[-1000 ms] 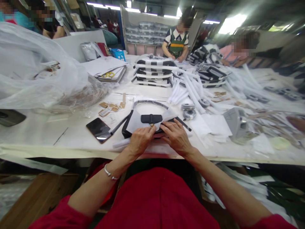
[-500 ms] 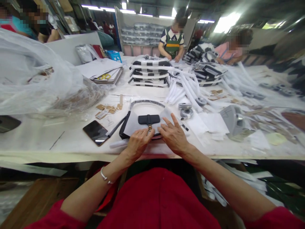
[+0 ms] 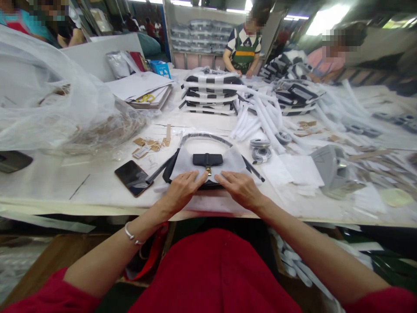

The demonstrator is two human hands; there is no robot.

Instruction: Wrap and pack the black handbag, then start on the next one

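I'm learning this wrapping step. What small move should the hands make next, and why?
Probably smooth the white paper outward: left hand and right hand lie flat on it over the black bag, and its corners stick out.

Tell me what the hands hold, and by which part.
Nothing is gripped. The left hand and right hand press flat on the near edge of the paper-wrapped handbag.

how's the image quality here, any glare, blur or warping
Head view: the ceiling light blows out to white glare at top right. Head view: wide-lens distortion stretches the corners and slightly bows the table edge. Head view: the table's far right is soft and smeared, while the bag at centre is sharp and evenly lit.
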